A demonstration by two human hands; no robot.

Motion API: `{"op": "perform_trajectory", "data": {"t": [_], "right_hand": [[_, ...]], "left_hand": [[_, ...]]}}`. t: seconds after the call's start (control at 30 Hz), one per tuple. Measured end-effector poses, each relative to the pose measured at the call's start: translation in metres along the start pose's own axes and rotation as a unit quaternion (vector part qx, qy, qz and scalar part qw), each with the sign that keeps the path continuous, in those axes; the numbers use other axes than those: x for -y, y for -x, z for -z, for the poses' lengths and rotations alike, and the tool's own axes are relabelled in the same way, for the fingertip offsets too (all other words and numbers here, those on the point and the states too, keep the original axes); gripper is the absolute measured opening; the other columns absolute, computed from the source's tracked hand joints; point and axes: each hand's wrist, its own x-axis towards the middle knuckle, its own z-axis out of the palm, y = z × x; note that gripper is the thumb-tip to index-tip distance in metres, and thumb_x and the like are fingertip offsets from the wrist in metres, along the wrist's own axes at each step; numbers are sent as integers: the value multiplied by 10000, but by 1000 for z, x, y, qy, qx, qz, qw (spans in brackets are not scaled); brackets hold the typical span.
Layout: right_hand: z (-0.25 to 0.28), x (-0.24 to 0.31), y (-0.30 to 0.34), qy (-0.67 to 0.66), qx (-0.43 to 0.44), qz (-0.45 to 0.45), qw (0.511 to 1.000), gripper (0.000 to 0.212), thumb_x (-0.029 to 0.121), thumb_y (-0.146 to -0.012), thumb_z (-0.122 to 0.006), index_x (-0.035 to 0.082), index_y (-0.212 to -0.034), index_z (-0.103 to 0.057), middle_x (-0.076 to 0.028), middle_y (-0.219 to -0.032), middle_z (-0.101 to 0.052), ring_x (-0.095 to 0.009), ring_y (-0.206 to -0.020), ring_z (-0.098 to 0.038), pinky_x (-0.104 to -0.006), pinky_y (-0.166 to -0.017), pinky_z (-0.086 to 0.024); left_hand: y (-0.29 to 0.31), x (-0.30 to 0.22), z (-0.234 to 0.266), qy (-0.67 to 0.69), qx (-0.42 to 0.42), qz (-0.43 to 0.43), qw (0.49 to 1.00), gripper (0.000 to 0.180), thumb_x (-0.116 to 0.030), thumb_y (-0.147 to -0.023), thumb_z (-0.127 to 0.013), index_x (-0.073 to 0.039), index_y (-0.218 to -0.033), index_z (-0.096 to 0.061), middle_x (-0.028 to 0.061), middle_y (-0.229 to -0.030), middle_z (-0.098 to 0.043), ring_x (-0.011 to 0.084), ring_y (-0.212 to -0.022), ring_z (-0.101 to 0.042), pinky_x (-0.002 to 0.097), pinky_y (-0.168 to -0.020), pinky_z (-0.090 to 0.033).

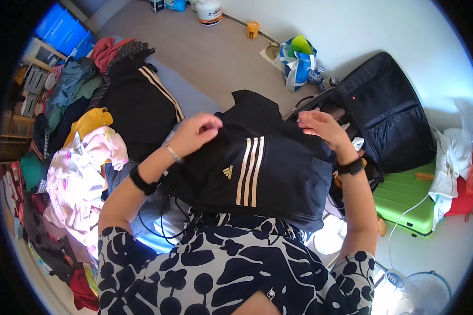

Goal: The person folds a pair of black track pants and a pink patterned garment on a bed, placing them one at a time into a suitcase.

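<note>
A black garment [286,168] with three pale stripes and a small gold emblem lies folded in front of my body. Its upper part stretches away from me in a dark flap. Over the garment's left edge is my left hand [197,134], its fingers loosely bent toward the middle and nothing visible in them. My right hand [323,128] hovers at the upper right edge, fingers stretched out to the left, apparently holding nothing. Whether either hand touches the cloth is hard to tell. Dark bands circle both wrists, and a bracelet is on the left one.
Left, a heap of clothes includes black striped trousers [142,100], a pink garment [81,184] and a yellow one [89,123]. Right, an open black suitcase [383,113] stands by a green case [404,194]. A fan [420,294] is lower right; a shopping bag [298,63] stands by the wall.
</note>
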Motion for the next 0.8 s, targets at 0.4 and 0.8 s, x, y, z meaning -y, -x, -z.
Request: {"op": "perform_trajectory", "data": {"t": [0.4, 0.8], "right_hand": [[-28, -70, -164, -170, -83, -208, 960, 433, 184, -826, -671, -15, -1193, -556, -147, -1159, -610, -271, -981, -595, -442, -840, -494], [-13, -63, -162, -414, -15, -230, 881, 210, 76, -812, -600, -8, -998, -646, -116, -934, -688, -279, -864, -660, -423, -834, -523]], "left_hand": [[-26, 33, -10, 56, -107, 22, 992, 368, -178, -824, -683, 15, -1117, -573, 91, -992, -660, 145, -881, -589, 297, -808, -478], [-5, 16, -17, 256, -46, 98, 961, 274, -187, -903, -649, 25, -1077, -645, -16, -939, -656, 46, -851, -559, 236, -772, -482]]}}
